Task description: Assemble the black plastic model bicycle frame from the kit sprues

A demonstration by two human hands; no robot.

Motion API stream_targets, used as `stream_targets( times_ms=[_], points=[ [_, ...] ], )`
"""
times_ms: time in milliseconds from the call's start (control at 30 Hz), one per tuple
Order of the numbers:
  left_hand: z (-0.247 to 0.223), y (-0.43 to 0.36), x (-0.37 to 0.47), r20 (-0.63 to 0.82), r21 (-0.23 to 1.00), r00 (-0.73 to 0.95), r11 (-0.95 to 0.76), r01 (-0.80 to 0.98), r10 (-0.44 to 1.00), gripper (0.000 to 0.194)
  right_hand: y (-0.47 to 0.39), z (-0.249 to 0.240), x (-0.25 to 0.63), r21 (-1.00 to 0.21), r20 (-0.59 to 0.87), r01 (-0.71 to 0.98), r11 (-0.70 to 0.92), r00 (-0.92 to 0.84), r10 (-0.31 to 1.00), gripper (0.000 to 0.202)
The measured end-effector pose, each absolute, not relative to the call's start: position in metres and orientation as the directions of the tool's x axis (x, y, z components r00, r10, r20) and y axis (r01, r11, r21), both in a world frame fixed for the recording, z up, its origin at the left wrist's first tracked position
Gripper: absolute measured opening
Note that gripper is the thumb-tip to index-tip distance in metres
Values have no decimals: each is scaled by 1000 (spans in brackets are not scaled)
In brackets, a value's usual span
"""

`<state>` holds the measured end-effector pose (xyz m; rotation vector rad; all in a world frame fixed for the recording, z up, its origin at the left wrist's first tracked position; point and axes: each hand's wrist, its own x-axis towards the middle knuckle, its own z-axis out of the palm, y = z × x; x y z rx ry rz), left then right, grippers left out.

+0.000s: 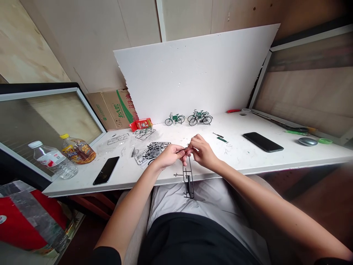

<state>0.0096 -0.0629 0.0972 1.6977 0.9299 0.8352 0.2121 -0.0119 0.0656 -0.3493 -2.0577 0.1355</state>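
Both hands meet over the front edge of the white table [220, 162]. My left hand [172, 154] is closed in a pinch on a black plastic model-parts frame [188, 182], which hangs down over my lap. My right hand [201, 150] is closed too, its fingertips pressed to the top of the same frame, though the exact spot they grip is hidden. Left of my hands lies a pile of black plastic parts frames [154, 151]. Beyond them stand a green model bicycle [174, 119] and, to its right, further model bicycles [200, 117], the front one black.
A phone [106, 170], a water bottle [53, 160] and a tea bottle [78, 150] are on the left. Another phone [263, 141] and a silver oval object [308, 141] lie right. A small green tool [222, 139] is behind my right hand. A white board [193, 77] stands behind.
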Motion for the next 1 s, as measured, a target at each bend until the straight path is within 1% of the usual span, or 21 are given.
stream_targets(
  times_ms=[100, 267, 533, 667, 833, 933, 1000],
  points=[
    [99, -63, 7, 88, 950, 481, -219, 222, 872, 48, -12, 66, 212, -266, 819, 170, 949, -479, 316, 33],
    [102, -64, 4, 61, 951, 500, -203, 234, 864, 44, -17, 68, 210, -343, 787, 150, 927, -493, 371, 33],
    [95, -58, -8, -37, 960, 604, -140, 243, 796, 43, -23, 72, 210, -432, 705, 80, 898, -591, 392, 28],
    [89, -53, -13, -53, 961, 652, -140, 240, 756, 37, -27, 75, 210, -481, 643, 98, 871, -635, 427, 27],
    [84, -49, -13, -67, 966, 674, -120, 228, 736, 24, -28, 77, 211, -526, 592, 111, 843, -664, 457, 25],
    [83, -49, -12, -95, 969, 668, -85, 231, 738, 20, -22, 72, 210, -563, 560, 79, 823, -695, 450, 22],
    [83, -50, -11, -130, 969, 674, -52, 243, 727, 20, -18, 69, 210, -564, 553, 58, 824, -714, 429, 22]
  ],
)
